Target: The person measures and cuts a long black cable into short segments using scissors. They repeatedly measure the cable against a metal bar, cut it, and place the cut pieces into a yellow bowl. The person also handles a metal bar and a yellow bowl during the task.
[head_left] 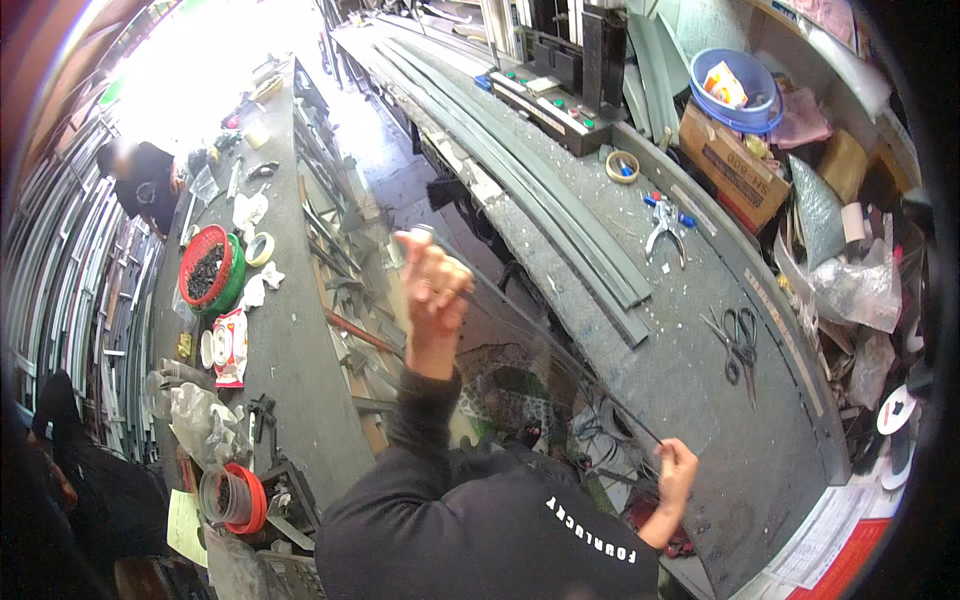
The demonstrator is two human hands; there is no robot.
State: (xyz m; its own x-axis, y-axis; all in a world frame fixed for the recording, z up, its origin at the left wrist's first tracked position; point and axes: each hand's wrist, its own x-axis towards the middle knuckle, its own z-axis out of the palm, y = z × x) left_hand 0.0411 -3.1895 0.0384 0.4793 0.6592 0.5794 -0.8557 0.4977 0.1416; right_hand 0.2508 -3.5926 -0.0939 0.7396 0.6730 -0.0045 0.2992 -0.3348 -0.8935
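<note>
My left hand is raised over the gap between the two workbenches, its fingers closed around one end of a thin dark strip. The strip runs down to the right, and its other end is pinched in my right hand beside the near edge of the right bench. Whether the strip is rubber or something stiffer, I cannot tell. Long grey metal profiles lie lengthwise on the right bench, beyond the strip. Closer to my right hand are two pairs of scissors.
Pliers and a tape roll lie farther up the right bench. A cardboard box holds a blue basin. On the left bench stands a red basket of small black parts. Another person is beyond it.
</note>
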